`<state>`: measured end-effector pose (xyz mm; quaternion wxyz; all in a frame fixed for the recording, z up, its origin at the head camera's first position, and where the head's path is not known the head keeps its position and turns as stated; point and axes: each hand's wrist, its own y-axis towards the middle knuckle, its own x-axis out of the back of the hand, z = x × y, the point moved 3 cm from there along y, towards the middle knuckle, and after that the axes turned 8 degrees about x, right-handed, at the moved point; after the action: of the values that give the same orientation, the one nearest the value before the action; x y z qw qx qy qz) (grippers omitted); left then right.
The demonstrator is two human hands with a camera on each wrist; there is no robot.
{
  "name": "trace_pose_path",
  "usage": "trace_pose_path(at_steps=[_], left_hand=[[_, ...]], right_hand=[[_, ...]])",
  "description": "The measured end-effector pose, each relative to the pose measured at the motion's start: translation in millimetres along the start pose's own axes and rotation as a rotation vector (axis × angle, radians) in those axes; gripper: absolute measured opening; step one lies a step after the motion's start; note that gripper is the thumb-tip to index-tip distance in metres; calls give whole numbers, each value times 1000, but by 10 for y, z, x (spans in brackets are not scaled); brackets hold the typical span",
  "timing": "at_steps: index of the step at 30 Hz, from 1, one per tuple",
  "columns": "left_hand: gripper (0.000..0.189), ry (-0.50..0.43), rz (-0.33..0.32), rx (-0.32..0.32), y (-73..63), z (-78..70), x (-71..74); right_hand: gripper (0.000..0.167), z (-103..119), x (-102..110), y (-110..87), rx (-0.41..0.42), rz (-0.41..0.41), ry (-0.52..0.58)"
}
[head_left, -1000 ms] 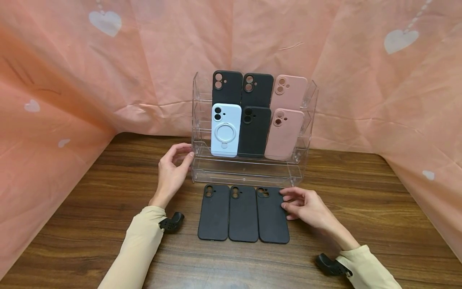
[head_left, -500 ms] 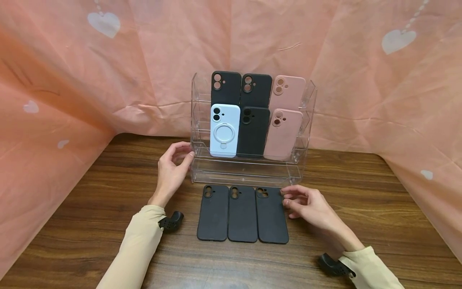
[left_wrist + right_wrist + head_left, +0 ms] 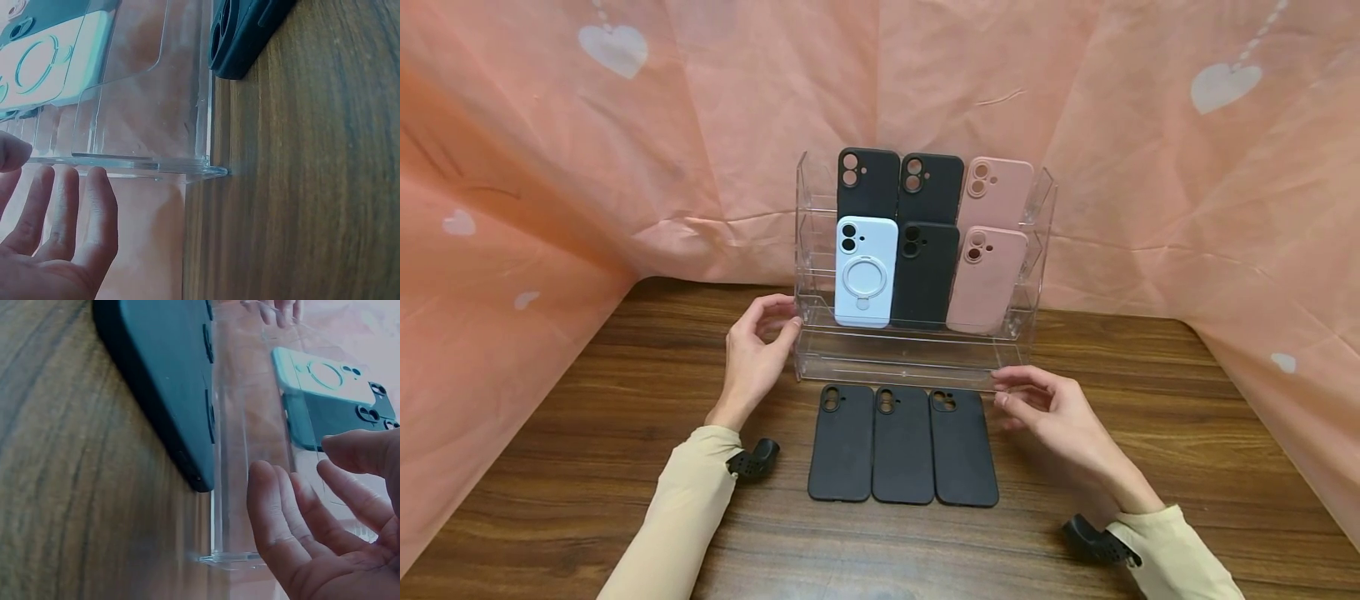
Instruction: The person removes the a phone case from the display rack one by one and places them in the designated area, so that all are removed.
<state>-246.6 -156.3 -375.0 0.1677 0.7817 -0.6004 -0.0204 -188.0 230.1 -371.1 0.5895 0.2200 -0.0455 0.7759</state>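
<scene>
A clear tiered display stand (image 3: 906,369) holds several phone cases upright. Among them are a white case with a ring (image 3: 867,304), black cases (image 3: 925,275) and pink cases (image 3: 988,279). At the stand's left side, my left hand (image 3: 756,350) rests its fingertips against the outer wall, thumb at the front edge. My right hand (image 3: 1052,412) hovers by the stand's front right corner, fingers spread from the thumb, nothing between them. Three black phone cases (image 3: 903,458) lie side by side before the stand, the rightmost black case (image 3: 162,381) close to the right hand.
The wooden table (image 3: 647,400) extends around the stand on both sides. A pink cloth with white hearts (image 3: 745,108) hangs behind it and down the sides. Black wrist cameras (image 3: 756,460) are fixed at both sleeves.
My right hand has moved off the rightmost black case, up and slightly right toward the stand's front corner, its fingers opening wider. My left hand stays at the stand's side.
</scene>
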Motion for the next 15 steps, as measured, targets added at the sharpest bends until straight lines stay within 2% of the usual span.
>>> trace_pose_path(at_steps=[5, 9, 15], left_hand=[[26, 15, -3, -17, 0, -12, -7], [28, 28, -6, -1, -8, -39, -15], [28, 41, -6, 30, -78, -237, -26]], right_hand=[[34, 57, 55, 41, 53, -44, -7], [35, 100, 129, 88, 108, -86, -9], [34, 164, 260, 196, 186, -161, 70]])
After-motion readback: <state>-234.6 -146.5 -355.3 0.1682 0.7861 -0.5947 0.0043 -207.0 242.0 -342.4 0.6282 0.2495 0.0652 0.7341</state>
